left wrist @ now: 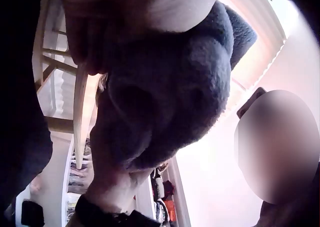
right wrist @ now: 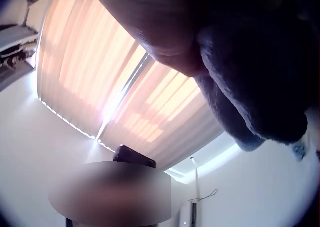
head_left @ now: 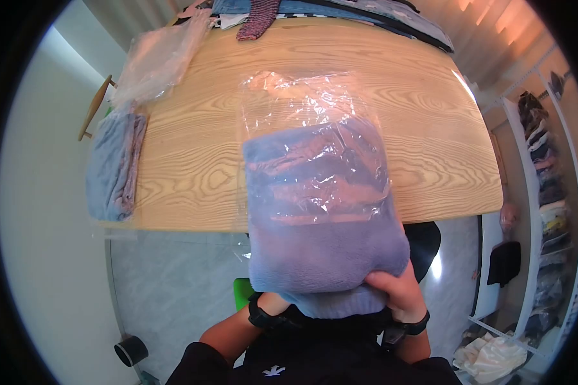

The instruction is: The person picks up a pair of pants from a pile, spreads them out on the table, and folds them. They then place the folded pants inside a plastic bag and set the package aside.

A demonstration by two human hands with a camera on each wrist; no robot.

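A folded blue-purple fleece garment lies partly inside a clear plastic bag, its near end sticking out of the bag. The bag's far part reaches over the table, while the near end hangs past the front edge. My right hand grips the near right corner, thumb on top and the other fingers underneath. At the near left, my left hand holds the garment from below, most of it hidden by the fleece. The left wrist view shows its fingers bent against the dark fleece underside.
A bagged folded garment lies at the wooden table's left edge. Behind it is a stack of clear bags. Clothes lie along the far edge. Shelves with clothing stand at right, a chair below the table.
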